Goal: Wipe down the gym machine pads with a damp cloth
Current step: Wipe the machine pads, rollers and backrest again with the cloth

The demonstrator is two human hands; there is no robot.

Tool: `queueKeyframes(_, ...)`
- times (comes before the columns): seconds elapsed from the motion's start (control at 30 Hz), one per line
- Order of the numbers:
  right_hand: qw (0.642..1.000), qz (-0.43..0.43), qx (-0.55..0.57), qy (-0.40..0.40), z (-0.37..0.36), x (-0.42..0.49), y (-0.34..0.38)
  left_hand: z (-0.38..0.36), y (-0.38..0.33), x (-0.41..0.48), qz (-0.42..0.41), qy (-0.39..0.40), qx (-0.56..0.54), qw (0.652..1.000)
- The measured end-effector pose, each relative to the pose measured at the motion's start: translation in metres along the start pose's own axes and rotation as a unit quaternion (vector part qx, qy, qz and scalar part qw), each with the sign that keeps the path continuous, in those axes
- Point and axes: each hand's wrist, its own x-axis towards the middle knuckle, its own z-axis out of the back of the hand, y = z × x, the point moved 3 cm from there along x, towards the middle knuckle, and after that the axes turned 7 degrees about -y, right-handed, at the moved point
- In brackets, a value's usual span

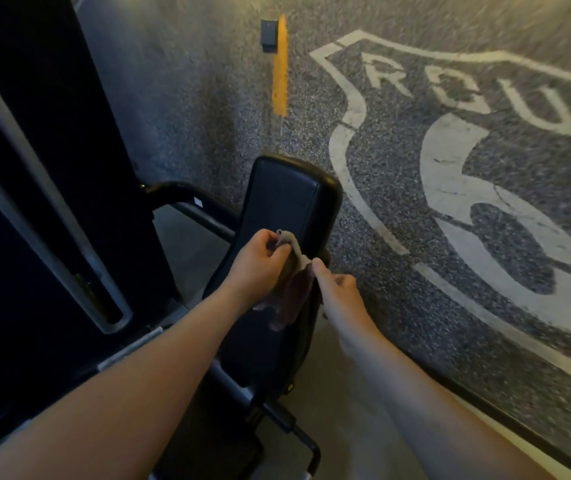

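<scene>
A long black padded seat [286, 202] of the gym machine runs away from me in the middle of the view. Over it hangs a small brownish cloth [294, 289]. My left hand [260, 261] pinches the cloth's upper edge, fingers curled round it. My right hand [336, 289] pinches the cloth's near corner between thumb and finger, just to the right of the left hand. The lower part of the cloth dangles in front of the pad; whether it touches the pad I cannot tell.
The machine's dark frame and weight column [52, 168] fill the left side, with a black tube [187, 206] joining the seat. On the right lies speckled rubber floor with a white painted route sign [450, 174], a yellow stripe [280, 67] and a small dark block [268, 36].
</scene>
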Motion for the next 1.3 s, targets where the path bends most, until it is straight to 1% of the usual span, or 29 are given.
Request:
queueKeyframes(0.07,0.998,0.059,-0.002,-0.01,-0.002,-0.004,0.019,0.005,-0.006,0.014,-0.018,0.002,0.002,1.0)
queueKeyframes(0.13,0.992,0.12,-0.033,-0.018,-0.007,-0.004,0.04,0.009,-0.011,0.027,-0.031,0.013,-0.002,0.999)
queueKeyframes(0.2,0.98,0.178,-0.072,-0.05,-0.008,0.007,0.054,0.011,-0.012,0.038,-0.043,0.016,-0.002,0.999)
queueKeyframes(0.23,0.975,0.193,-0.086,-0.073,-0.008,0.014,0.059,0.011,-0.011,0.045,-0.044,0.017,-0.007,0.999)
queueKeyframes(0.3,0.974,0.184,-0.089,-0.101,-0.004,0.027,0.062,0.013,-0.01,0.054,-0.04,0.007,-0.02,0.999)
queueKeyframes(0.43,0.979,0.153,-0.019,-0.131,0.004,0.042,0.063,0.017,-0.007,0.07,-0.031,-0.035,-0.03,0.998)
queueKeyframes(0.47,0.982,0.143,0.016,-0.12,0.007,0.044,0.066,0.017,-0.007,0.075,-0.026,-0.034,-0.039,0.998)
queueKeyframes(0.53,0.984,0.123,0.089,-0.094,0.015,0.049,0.072,0.016,-0.008,0.083,-0.037,-0.006,-0.033,0.999)
queueKeyframes(0.57,0.983,0.143,0.08,-0.086,0.022,0.051,0.078,0.014,-0.014,0.087,-0.053,0.013,-0.022,0.998)
queueKeyframes(0.6,0.98,0.18,0.035,-0.079,0.028,0.051,0.085,0.013,-0.018,0.091,-0.065,0.032,-0.006,0.997)
queueKeyframes(0.67,0.966,0.228,-0.092,-0.076,0.037,0.053,0.097,0.013,-0.031,0.096,-0.091,0.076,0.031,0.992)
queueKeyframes(0.73,0.955,0.25,-0.152,-0.054,0.042,0.052,0.107,0.011,-0.043,0.097,-0.125,0.118,0.094,0.981)
queueKeyframes(0.8,0.937,0.282,-0.204,-0.021,0.044,0.052,0.115,0.009,-0.054,0.099,-0.151,0.143,0.154,0.966)
queueKeyframes(0.87,0.911,0.318,-0.262,-0.02,0.043,0.057,0.121,0.006,-0.061,0.104,-0.186,0.134,0.201,0.952)
queueKeyframes(0.9,0.905,0.323,-0.276,-0.027,0.042,0.061,0.122,0.006,-0.065,0.107,-0.201,0.122,0.221,0.947)
queueKeyframes(0.97,0.905,0.321,-0.277,-0.038,0.041,0.066,0.125,0.004,-0.066,0.114,-0.216,0.085,0.237,0.943)
queueKeyframes(1.0,0.91,0.318,-0.264,-0.031,0.04,0.069,0.126,0.003,-0.066,0.117,-0.222,0.064,0.245,0.942)
queueKeyframes(1.07,0.928,0.293,-0.229,-0.006,0.037,0.071,0.124,0.002,-0.064,0.121,-0.21,0.043,0.24,0.947)
queueKeyframes(1.13,0.937,0.287,-0.199,0.007,0.034,0.071,0.121,0.002,-0.061,0.126,-0.173,0.064,0.176,0.967)
queueKeyframes(1.23,0.928,0.309,-0.207,-0.015,0.031,0.076,0.116,0.0,-0.054,0.131,-0.136,0.092,0.131,0.978)
queueKeyframes(1.3,0.928,0.311,-0.204,-0.02,0.025,0.085,0.113,-0.002,-0.045,0.135,-0.101,0.123,0.084,0.984)
